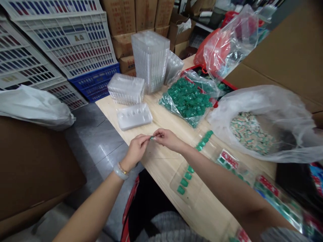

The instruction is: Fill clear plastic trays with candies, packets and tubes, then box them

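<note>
My left hand (137, 149) and my right hand (166, 138) meet fingertip to fingertip above the table's near edge. Pinched between them is a small green piece (151, 138), mostly covered by the fingers. A bracelet circles my left wrist. Under and beside my right forearm lie clear plastic trays (174, 183) with rows of green pieces (184, 182) in them. Farther back, a clear bag (193, 121) lies spread with a heap of similar green pieces (188, 97). A clear plastic tray (134, 116) sits just beyond my hands.
Tall stacks of clear trays (150, 64) stand at the table's far corner. A white plastic bag (285, 101) holding many small printed pieces (252, 132) is at right. Packs with red cards (229, 158) lie nearer. Crates (68, 43) and cartons (121, 20) rise behind; a brown box (35, 161) is at left.
</note>
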`<state>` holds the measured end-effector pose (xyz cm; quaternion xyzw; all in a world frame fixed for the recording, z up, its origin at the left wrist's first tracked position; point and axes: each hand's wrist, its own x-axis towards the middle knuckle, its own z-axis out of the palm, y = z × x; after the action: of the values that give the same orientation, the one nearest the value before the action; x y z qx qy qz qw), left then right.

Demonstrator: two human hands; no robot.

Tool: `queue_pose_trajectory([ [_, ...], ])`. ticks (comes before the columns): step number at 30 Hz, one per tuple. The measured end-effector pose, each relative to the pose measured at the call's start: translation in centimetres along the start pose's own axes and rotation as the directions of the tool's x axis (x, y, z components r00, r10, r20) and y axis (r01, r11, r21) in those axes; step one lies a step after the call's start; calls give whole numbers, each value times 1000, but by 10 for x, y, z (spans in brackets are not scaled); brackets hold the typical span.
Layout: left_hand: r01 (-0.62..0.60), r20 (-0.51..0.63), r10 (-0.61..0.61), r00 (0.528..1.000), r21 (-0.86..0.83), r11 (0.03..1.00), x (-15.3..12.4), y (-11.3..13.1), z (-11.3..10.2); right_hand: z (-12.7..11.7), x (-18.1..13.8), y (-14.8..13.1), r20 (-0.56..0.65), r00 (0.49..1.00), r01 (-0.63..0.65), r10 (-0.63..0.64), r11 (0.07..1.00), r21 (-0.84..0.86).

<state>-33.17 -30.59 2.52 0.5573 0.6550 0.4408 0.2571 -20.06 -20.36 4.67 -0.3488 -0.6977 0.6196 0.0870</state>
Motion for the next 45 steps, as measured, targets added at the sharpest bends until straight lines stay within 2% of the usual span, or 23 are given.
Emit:
queue_pose_trajectory([
  [2, 5, 14, -6, 1000, 67, 998, -3, -4, -4, 5, -1, 1, -19, 987, 141, -159, 920, -365],
  [5, -17, 67, 8, 998, 128, 992, -6, -6, -4, 17, -3, 2, 34, 971, 188, -235, 677, -711],
  [8, -61, 141, 38, 989, 158, 986, -7, -4, -2, 24, -5, 3, 85, 973, 180, -215, 473, -862],
  [10, -62, 140, 36, 989, 187, 980, -8, 0, -1, 24, -6, 3, 102, 974, 183, -203, 436, -881],
  [11, -52, 114, 29, 993, 199, 979, -9, 3, -1, 22, -8, 3, 93, 975, 179, -203, 462, -869],
  [13, -5, 12, 3, 1000, 187, 982, -10, 11, 0, 16, -13, 2, 24, 978, 143, -209, 578, -803],
  [15, 60, -52, -56, 997, 81, 995, -8, 18, 4, 10, -22, 1, -91, 975, 80, -203, 703, -706],
  [17, 144, 24, -143, 989, -117, 983, -5, 26, 11, 6, -30, -2, -173, 967, 34, -185, 771, -636],
  [20, 283, 205, -222, 953, -349, 893, 3, 33, 21, 5, -41, -6, -211, 958, 31, -194, 803, -595],
  [23, 349, 194, -294, 936, -396, 850, 6, 37, 25, 5, -48, -7, -239, 947, 74, -216, 868, -492],
  [25, 377, 183, -330, 926, -402, 834, 3, 38, 25, 6, -52, -4, -269, 945, 89, -184, 940, -330],
  [27, 366, 212, -302, 929, -415, 833, -2, 38, 26, 8, -56, 1, -291, 954, 59, -74, 996, -61],
  [30, 273, 218, -201, 955, -380, 884, -11, 36, 30, 14, -62, 12, -296, 950, 11, 99, 938, 347],
  [32, 217, 178, -169, 969, -298, 930, -15, 36, 35, 19, -67, 17, -326, 933, 19, 154, 883, 470],
  [35, 112, 135, -96, 986, -115, 987, -20, 37, 42, 24, -74, 21, -417, 893, 31, 166, 904, 427],
  [38, -77, 100, 71, 992, 59, 995, -25, 41, 47, 29, -83, 21, -520, 851, 6, 78, 987, 159],
  [40, -168, 119, 154, 981, 118, 979, -29, 43, 49, 30, -88, 22, -532, 846, -4, 40, 998, 68],
  [42, -186, 183, 159, 970, 144, 972, -33, 43, 48, 31, -91, 26, -509, 859, 16, 46, 993, 117],
  [45, -76, 198, 42, 979, 165, 983, -39, 43, 47, 31, -93, 31, -463, 885, 77, 42, 969, 235],
])
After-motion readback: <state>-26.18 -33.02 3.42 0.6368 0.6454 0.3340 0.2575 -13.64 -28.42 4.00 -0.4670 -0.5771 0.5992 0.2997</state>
